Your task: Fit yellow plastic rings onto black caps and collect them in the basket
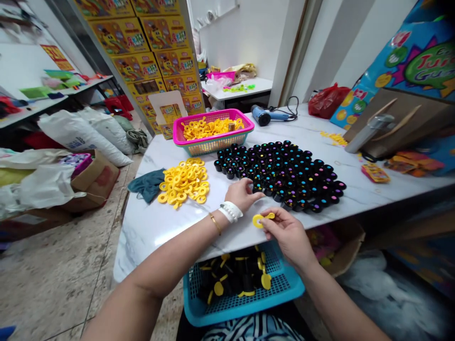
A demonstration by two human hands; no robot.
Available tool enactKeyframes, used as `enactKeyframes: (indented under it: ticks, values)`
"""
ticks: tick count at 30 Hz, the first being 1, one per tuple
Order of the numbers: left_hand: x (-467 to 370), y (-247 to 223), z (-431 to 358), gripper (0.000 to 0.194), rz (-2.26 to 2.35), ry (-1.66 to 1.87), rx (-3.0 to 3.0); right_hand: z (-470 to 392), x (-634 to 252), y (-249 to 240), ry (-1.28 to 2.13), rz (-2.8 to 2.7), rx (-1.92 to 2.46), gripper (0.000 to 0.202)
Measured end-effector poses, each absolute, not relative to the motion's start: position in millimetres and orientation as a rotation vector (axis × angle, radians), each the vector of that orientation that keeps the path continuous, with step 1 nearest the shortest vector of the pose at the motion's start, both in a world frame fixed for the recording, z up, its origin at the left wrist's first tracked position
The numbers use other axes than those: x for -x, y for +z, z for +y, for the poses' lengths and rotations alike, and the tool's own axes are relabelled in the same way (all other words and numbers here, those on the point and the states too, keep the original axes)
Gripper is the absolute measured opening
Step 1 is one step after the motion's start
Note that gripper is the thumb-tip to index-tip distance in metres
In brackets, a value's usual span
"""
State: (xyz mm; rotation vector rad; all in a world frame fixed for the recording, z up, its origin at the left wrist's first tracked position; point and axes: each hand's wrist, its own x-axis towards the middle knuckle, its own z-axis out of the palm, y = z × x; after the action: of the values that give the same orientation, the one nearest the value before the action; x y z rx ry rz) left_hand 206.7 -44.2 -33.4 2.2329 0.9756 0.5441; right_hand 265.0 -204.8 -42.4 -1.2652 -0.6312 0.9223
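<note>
The right hand (286, 232) pinches a yellow ring piece (258, 220) between its thumb and fingers. The piece has a round ring at one end and a small tab at the other. The hand holds it up over the near edge of the white table (152, 237), the one with gray lines like marble.

The left hand (241, 194) is a little farther in. Its fingers are bent, and they reach the near side of a big bunch of small black round pieces (280, 170). The fingertips are partly hidden, so I cannot tell if they grip one or only touch it. There is a white band (231, 211) on this wrist and a thin gold bangle (215, 222) below it.

The black pieces stand close together, with pink, blue, purple and yellow dots on top. To their left is a heap of yellow rings (185, 182), and a dark cloth (146, 185) lies beside the heap. Behind them sits a pink and green basket (216, 147) full of more yellow rings. A blue heat gun (270, 115) lies to the right of that basket.

Under the table edge, by the person's lap, is a blue basket (280, 289). It holds black pieces mixed with yellow parts.
</note>
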Motion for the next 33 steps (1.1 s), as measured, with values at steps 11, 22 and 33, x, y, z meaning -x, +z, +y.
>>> enactKeyframes:
  ticks: [11,22,33]
  values:
    - [-114,-26,-81,0.025,0.888,0.491,-2.445,-202,-267,-31,1.046,-0.716,1.303,0.015]
    - [-92,-28,-104,0.023,0.980,0.470,-2.332,-162,-245,-26,1.068,-0.790,1.468,0.022]
    - [-99,-16,-96,0.032,0.946,0.411,-1.926,-168,-244,-25,1.132,-0.841,1.539,0.028]
